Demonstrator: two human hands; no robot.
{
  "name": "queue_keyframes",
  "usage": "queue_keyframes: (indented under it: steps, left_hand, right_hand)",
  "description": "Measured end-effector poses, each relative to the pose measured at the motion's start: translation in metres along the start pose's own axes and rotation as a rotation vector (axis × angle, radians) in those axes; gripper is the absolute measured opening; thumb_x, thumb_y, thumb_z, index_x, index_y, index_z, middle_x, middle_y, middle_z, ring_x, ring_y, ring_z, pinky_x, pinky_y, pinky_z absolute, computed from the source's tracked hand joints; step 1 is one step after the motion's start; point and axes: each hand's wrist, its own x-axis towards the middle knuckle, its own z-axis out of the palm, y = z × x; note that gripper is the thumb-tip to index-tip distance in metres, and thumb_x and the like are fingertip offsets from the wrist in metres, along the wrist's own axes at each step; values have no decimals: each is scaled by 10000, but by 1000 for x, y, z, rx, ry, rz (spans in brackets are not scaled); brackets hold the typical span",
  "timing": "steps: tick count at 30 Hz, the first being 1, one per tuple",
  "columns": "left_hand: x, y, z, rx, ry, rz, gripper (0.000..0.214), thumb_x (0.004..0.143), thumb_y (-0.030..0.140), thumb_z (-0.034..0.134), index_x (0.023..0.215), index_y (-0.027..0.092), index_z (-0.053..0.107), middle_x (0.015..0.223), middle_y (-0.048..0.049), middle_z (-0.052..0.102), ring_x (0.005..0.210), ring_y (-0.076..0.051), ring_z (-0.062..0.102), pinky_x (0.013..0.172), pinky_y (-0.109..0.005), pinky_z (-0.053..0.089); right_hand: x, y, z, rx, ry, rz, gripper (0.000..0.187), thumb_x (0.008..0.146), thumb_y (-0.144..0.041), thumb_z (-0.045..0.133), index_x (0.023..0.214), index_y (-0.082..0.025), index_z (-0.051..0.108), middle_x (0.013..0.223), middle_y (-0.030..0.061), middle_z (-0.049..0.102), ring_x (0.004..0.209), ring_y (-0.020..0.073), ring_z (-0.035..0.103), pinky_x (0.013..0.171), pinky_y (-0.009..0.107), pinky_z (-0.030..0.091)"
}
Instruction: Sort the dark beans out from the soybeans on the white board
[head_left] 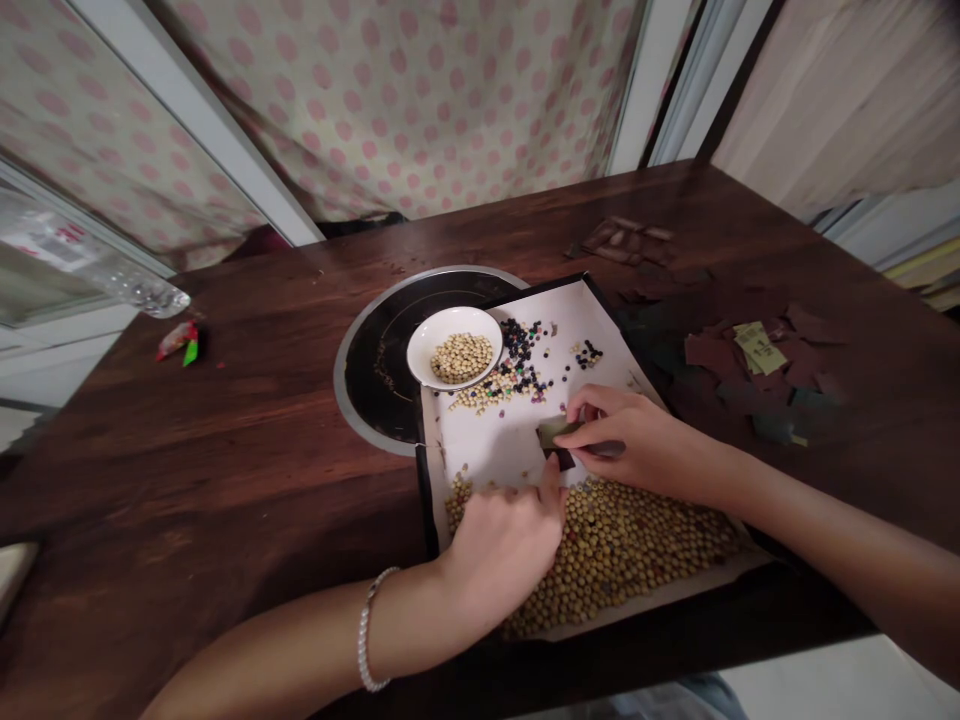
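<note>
A black tray lined with white paper [517,440] lies on the dark wooden table [247,420]. A heap of yellow beans [637,545] fills its near end. My left hand [506,545] rests on the beans with curled fingers, its thumb reaching toward a small dark card [556,437]. My right hand [637,440] pinches that card above the paper. A white bowl [454,347] with yellow beans stands at the tray's far left corner. Small piles of black and mixed beans [517,365] lie beside it.
A round black hob plate [379,365] is set into the table under the bowl. Dark card scraps [757,365] and a yellowish slip lie at the right, more [626,240] at the back. A plastic bottle [112,275] and a red-green wrapper [178,342] lie far left.
</note>
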Motion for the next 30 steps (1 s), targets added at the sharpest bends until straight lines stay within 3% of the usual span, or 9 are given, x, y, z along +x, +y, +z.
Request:
queue_keyframes:
  steps: [13, 20, 25, 30]
  left_hand:
    - [0, 1, -1, 26, -34, 3, 448, 801, 150, 645, 1227, 29, 572, 533, -45, 641, 401, -214, 621, 340, -288, 496]
    - [0, 2, -1, 22, 11, -7, 438, 798, 165, 656, 1211, 37, 587, 514, -34, 628, 391, -211, 614, 334, -285, 490]
    - [0, 2, 1, 23, 17, 4, 462, 785, 167, 667, 1215, 23, 580, 502, -24, 616, 387, -208, 610, 336, -286, 488]
    - [0, 2, 1, 38, 13, 6, 471, 775, 149, 671, 1217, 19, 576, 509, -30, 622, 387, -203, 610, 335, -274, 483]
  right_hand:
    - [-1, -2, 0, 6, -39, 24, 187, 771, -71, 612, 859, -177, 739, 926, 81, 611, 775, 165, 588, 688, 289, 462]
    - [2, -9, -5, 109, 87, 76, 182, 773, -81, 607, 895, -146, 726, 876, 66, 689, 755, 152, 633, 681, 253, 485]
    - [3, -12, -6, 105, 98, 77, 179, 779, -49, 577, 804, -157, 718, 773, 33, 686, 650, 121, 602, 592, 228, 446]
    - [3, -11, -3, 109, 67, 49, 177, 792, -60, 568, 845, -138, 718, 774, 52, 671, 625, 119, 579, 569, 226, 433]
